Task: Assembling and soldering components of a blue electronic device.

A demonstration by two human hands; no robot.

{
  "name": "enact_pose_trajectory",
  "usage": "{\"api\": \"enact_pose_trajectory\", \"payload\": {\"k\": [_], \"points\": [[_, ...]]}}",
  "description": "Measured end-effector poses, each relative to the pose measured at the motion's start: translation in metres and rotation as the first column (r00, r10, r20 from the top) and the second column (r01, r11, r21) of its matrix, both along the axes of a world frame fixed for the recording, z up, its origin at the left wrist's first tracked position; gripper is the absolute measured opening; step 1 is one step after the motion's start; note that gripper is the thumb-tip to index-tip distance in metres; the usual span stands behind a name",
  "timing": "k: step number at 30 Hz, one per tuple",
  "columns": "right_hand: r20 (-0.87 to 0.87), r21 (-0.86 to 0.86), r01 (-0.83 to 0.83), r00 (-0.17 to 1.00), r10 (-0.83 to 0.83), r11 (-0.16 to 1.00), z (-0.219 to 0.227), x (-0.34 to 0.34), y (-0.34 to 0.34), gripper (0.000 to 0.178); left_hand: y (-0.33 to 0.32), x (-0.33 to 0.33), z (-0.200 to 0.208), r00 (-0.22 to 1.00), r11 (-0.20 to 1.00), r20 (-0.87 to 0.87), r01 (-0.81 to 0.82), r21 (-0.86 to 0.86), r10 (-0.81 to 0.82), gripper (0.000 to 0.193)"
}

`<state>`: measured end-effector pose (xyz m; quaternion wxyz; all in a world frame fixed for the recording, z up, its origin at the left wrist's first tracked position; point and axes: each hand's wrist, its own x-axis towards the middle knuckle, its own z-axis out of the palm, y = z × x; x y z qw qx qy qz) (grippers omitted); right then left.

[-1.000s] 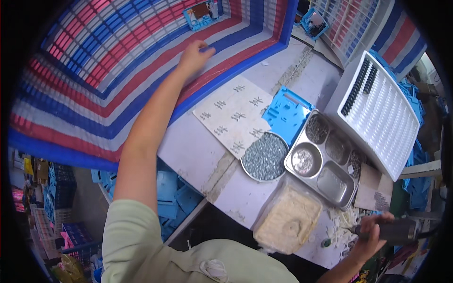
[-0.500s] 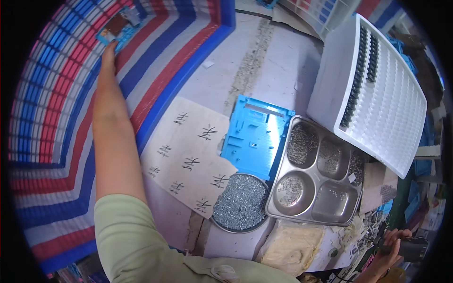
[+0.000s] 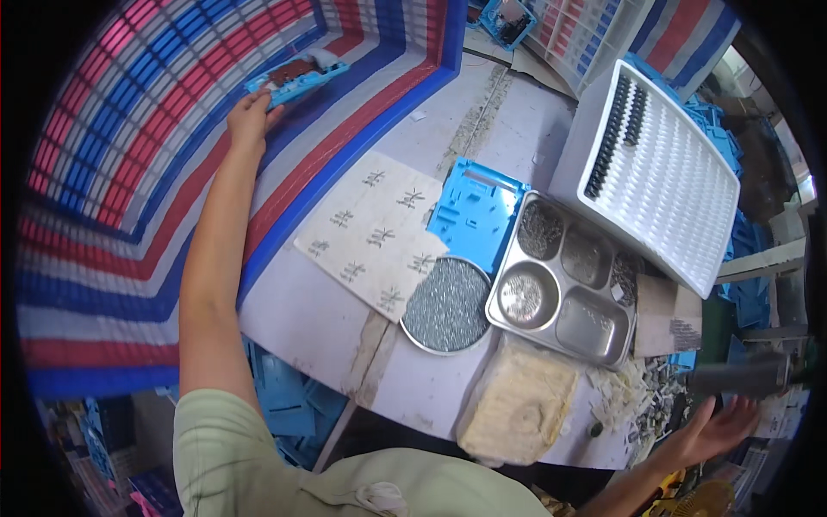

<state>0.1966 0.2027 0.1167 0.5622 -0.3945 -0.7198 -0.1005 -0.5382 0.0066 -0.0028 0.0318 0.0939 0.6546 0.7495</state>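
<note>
Left hand (image 3: pixel 250 121) clamped on near end of blue casing (image 3: pixel 301 83), right hand (image 3: pixel 719 431) well apart, spread near dark tool (image 3: pixel 739 377)

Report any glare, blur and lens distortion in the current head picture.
Head view: the striped crate bows along its edges, and the corners go black; head view: bright glare in the metal tray, a pale sheen on the flat blue panel; head view: the dark tool above the right hand looks smeared, perhaps by motion.
</note>
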Motion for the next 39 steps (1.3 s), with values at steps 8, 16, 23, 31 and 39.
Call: {"api": "enact_pose_trajectory", "payload": {"k": [8, 16, 23, 31, 39], "points": [[-0.718, -0.563, -0.803, 0.359, 0.596, -0.195, -0.058, -0.103, -0.121, 0.049, -0.060, 0.379, 0.052, 0.885, 0.890, 0.200, 0.359, 0.281, -0.421, 0.021], [-0.942, -0.318, -0.862, 0.334, 0.029, -0.396, -0.100, -0.014, -0.121, 0.056, -0.131, 0.561, 0.064, 0.597, 0.592, 0.093, 0.803, -0.076, -0.797, 0.050], [-0.584, -0.807, -0.542, 0.672, 0.455, -0.236, -0.116, 0.024, -0.073, 0.042, -0.083, 0.559, 0.023, 0.178, 0.465, -0.439, 0.496, -0.733, -0.881, 0.061], [0.140, -0.921, -0.171, 0.691, 0.709, 0.349, -0.113, 0.004, -0.056, 0.043, -0.069, 0.541, -0.003, 0.050, 0.368, -0.383, 0.420, -0.830, -0.922, 0.051], [0.143, -0.897, -0.210, 0.695, 0.705, 0.389, -0.123, 0.004, -0.059, 0.041, -0.064, 0.538, 0.010, 0.004, 0.304, -0.326, 0.372, -0.877, -0.945, 0.045]]}}
